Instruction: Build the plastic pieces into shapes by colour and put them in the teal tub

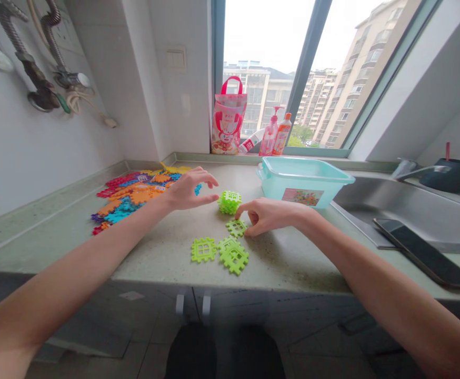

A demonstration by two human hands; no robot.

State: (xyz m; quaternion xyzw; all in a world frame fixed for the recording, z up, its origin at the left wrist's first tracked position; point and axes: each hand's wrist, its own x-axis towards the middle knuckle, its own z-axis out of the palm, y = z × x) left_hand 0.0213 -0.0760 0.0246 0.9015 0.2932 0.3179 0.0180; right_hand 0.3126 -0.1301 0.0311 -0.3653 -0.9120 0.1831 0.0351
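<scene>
A small stack of lime-green square interlocking building pieces (230, 202) stands on the counter between my hands. My left hand (192, 188) hovers just left of the stack, fingers apart and holding nothing. Thumb and index finger of my right hand (259, 216) close on the right edge of a single green window-patterned building piece (236, 228) in front of the stack. Closer to me lie another flat green piece (203, 250) and an overlapping pair of green pieces (233, 258). Part of the right hand's fingers is curled out of sight.
Behind my left forearm spreads a pile of multicoloured building pieces (139, 192). A turquoise plastic tub (305, 181) stands at back right, beside a steel sink (372, 205). A dark phone-like slab (423, 252) lies across the sink's front edge. Bottles (269, 134) and a pink bag (228, 123) line the windowsill.
</scene>
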